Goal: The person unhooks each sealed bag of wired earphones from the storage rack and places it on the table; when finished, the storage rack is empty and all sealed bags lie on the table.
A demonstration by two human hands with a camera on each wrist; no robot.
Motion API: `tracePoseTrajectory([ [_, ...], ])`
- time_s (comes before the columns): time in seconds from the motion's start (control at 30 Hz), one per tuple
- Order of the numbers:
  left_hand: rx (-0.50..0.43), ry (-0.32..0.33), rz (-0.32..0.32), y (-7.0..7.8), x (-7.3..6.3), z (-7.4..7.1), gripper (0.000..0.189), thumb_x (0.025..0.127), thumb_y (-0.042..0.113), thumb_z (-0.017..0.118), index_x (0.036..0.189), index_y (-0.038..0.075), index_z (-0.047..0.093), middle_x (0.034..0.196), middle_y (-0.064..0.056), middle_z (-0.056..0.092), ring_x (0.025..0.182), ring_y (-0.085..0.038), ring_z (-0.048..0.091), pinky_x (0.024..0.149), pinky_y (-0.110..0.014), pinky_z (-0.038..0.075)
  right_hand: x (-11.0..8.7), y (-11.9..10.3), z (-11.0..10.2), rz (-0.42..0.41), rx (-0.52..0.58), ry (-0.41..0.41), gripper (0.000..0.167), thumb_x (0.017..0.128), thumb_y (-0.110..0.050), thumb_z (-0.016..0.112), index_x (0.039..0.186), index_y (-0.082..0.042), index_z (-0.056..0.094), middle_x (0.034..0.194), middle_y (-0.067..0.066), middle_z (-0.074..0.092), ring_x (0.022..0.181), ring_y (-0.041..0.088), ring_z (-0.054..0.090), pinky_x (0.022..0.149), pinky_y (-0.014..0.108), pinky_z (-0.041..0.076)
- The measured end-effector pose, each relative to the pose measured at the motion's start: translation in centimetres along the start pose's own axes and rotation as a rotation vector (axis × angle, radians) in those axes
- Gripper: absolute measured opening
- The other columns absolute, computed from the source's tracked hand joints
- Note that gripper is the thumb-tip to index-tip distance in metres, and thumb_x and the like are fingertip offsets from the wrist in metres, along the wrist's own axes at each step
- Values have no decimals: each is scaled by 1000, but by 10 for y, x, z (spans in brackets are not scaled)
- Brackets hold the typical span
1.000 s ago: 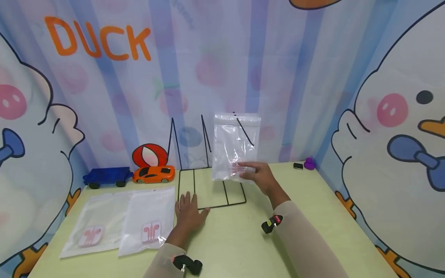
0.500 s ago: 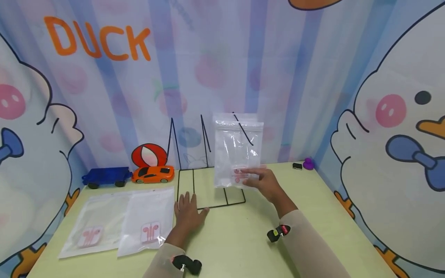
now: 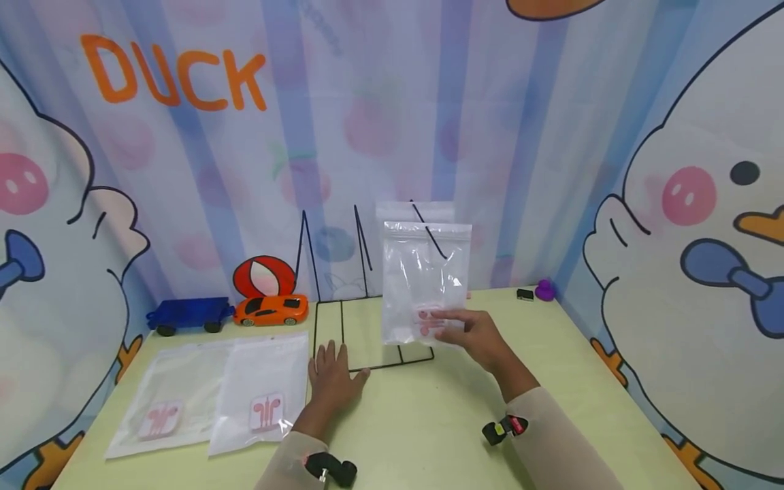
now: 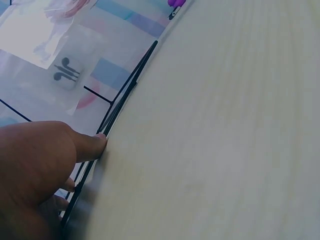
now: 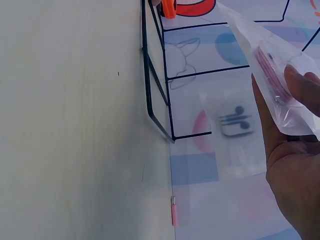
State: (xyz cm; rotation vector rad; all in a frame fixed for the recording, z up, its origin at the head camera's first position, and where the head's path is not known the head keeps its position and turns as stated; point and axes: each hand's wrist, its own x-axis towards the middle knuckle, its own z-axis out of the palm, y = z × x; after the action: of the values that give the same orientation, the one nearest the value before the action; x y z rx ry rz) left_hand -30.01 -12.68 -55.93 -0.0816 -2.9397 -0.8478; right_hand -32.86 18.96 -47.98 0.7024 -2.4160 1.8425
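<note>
My right hand [image 3: 484, 337] pinches the lower part of a clear zip bag [image 3: 413, 269] holding pink earphones in a case. The bag hangs on a slanting prong of a black wire rack [image 3: 386, 366], whose tip shows in front of it. Behind it on the same prong is a second zip bag [image 3: 392, 210]; its dark-looking earphones [image 5: 237, 121] show in the right wrist view. My left hand [image 3: 333, 378] rests with fingers spread on the rack's front base wire. In the left wrist view, the left thumb [image 4: 95, 146] touches that wire.
Two more zip bags with pink earphones, one on the left [image 3: 177, 374] and one overlapping it [image 3: 263, 367], lie on the table. Behind stand a blue toy trailer [image 3: 190, 315], an orange toy car [image 3: 272, 310] and a red-and-white round shape [image 3: 278, 272]. A purple object [image 3: 544, 290] sits back right.
My right hand has drawn the front bag toward me along the prong, down and slightly right in the head view, uncovering the bag behind. The left hand has stayed put.
</note>
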Motion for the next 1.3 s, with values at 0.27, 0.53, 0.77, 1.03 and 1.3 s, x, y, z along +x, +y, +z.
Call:
tracePoseTrajectory([
  [0.27,-1,-4,5,0,1,2,82,102,41,71,161,-9,42,174,-35,29,163,-56,22,132,-76,13,-15,-5,0,-25,47,-29,37,98,-10,81,135,-9,78,138,11,76,119,11,78,99,25,63],
  [0.53,-1,-9,-4,0,3,2,82,103,42,70,161,-9,42,174,-34,28,164,-55,21,133,-75,12,-30,-13,-1,-3,-18,-22,33,98,-14,82,131,-15,81,136,4,78,129,4,72,105,20,57],
  [0.77,4,4,-6,0,1,2,81,102,41,71,160,-9,43,173,-35,31,163,-55,23,132,-75,13,-39,-14,-1,23,-33,-14,34,97,-15,83,131,-14,81,135,4,78,129,1,70,102,19,58],
  [1.03,5,11,-3,0,0,1,81,102,40,71,159,-10,43,172,-36,32,162,-56,24,132,-76,14,-47,-15,-1,-49,64,-46,36,97,-4,80,133,-2,77,136,15,76,120,9,78,98,26,63],
  [1.3,5,4,-9,1,1,2,81,102,40,70,160,-10,43,172,-35,31,163,-56,23,132,-76,14,-58,-15,-3,-12,57,-28,38,95,-2,82,132,3,75,132,16,77,112,7,79,92,25,65],
])
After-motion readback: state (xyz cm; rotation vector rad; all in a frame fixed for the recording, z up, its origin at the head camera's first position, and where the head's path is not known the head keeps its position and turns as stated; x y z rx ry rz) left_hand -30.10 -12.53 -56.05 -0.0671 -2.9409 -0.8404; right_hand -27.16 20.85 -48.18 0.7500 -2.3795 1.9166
